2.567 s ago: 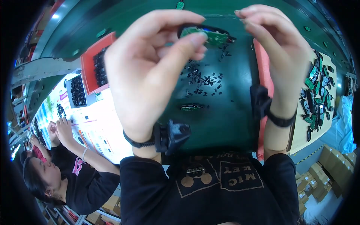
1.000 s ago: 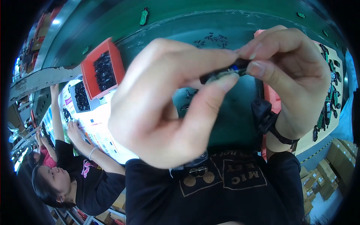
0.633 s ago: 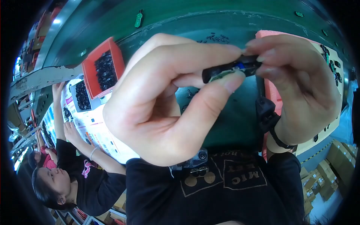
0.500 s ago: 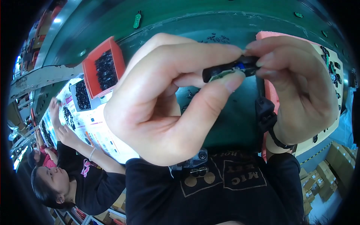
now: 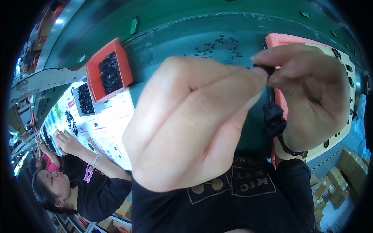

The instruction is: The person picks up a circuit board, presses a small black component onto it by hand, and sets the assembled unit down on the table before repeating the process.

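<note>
My left hand [image 5: 190,124] fills the middle with its back turned up. Its fingers are closed and their tips meet those of my right hand [image 5: 316,93]. Between the two hands sits a small black casing [image 5: 269,70]; only a dark end of it shows, and my left hand hides the rest. My right thumb and fingers pinch that visible end. A black device is strapped to my right wrist. Beyond my hands, several tiny black parts [image 5: 211,46] lie scattered on the green surface.
A red bin [image 5: 90,73] of black parts stands at left, beside a grey tray of similar parts. A pink foam-edged tray [image 5: 278,38] with dark pieces lies at right. One green circuit board [image 5: 134,25] rests farther back. A co-worker [image 5: 93,198] sits at left.
My left hand has rolled over, so its back now covers most of the casing and the board inside it. The green board at the back has shifted slightly left.
</note>
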Motion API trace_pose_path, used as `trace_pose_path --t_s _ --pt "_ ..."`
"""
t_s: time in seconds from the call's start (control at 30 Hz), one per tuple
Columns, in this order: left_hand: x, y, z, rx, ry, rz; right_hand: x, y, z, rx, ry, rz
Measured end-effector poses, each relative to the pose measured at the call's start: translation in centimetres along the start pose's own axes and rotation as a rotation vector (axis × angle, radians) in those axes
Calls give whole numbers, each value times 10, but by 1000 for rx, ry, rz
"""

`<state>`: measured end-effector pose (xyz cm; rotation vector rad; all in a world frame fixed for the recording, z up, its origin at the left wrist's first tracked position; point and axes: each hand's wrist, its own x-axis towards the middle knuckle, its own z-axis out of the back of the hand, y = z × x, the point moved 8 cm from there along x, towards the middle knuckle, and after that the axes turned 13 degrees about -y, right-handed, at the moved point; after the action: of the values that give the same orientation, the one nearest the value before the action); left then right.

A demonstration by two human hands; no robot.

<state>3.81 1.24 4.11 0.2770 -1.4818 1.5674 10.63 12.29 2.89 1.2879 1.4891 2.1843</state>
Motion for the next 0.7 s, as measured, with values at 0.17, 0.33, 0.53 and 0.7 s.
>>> trace_pose_path --t_s 0.17,0.33,0.53,0.7 --pt "3 -3 2 -30 -2 -23 4 1 2 -90 -28 -133" --pt "-2 39 -6 -417 -24 540 4 -19 5 184 -5 -220" --pt "-8 60 -20 -592 -15 779 7 -32 4 260 17 -274" --pt "-1 94 -27 -598 -40 823 11 -43 -3 382 81 -351"
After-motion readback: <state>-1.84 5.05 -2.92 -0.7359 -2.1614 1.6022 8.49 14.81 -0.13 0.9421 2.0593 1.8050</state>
